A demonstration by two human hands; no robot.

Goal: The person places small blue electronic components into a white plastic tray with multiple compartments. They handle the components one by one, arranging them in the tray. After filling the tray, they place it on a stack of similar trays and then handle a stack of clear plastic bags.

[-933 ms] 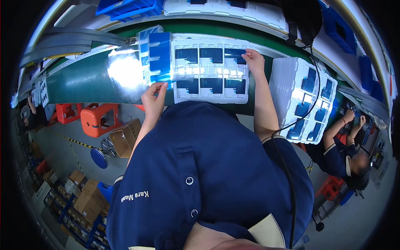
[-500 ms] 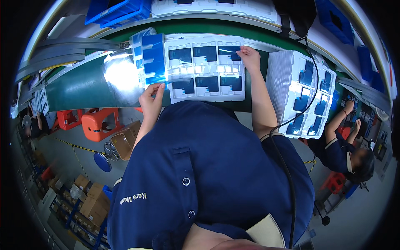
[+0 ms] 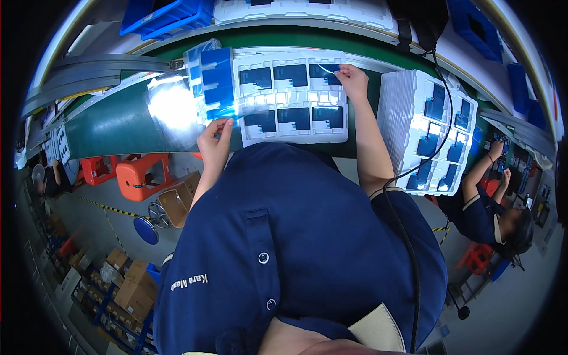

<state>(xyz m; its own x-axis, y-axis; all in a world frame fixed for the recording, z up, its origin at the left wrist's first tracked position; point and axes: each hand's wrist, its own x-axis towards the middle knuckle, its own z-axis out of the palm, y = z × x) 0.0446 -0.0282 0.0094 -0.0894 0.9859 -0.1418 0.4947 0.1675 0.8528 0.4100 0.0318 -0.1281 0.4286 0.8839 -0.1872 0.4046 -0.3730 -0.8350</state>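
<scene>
A white molded tray (image 3: pixel 291 97) lies in front of me on the green bench, with flat dark rectangular pieces (image 3: pixel 294 118) in its two rows of pockets. My right hand (image 3: pixel 354 81) is over the tray's far right pocket, its thumb and finger pinched together. A thin, pale, shiny strip (image 3: pixel 325 68) shows at those fingertips, above the dark piece there. To the tray's left lie blue film sheets (image 3: pixel 217 83) with clear edges. My left hand (image 3: pixel 216 139) pinches at their near right corner; what is between those fingertips is too small to make out.
A tall stack of similar filled trays (image 3: pixel 408 130) stands at the right, with a black cable (image 3: pixel 448 89) hanging across it. Clear glossy film (image 3: pixel 171 106) lies at the left. Blue bins (image 3: pixel 168 19) are at the back. A co-worker (image 3: pixel 485 213) sits at the right.
My right hand has shifted slightly left over the far right pocket, and the pale strip at its fingertips now looks more curved. My left hand stays in place.
</scene>
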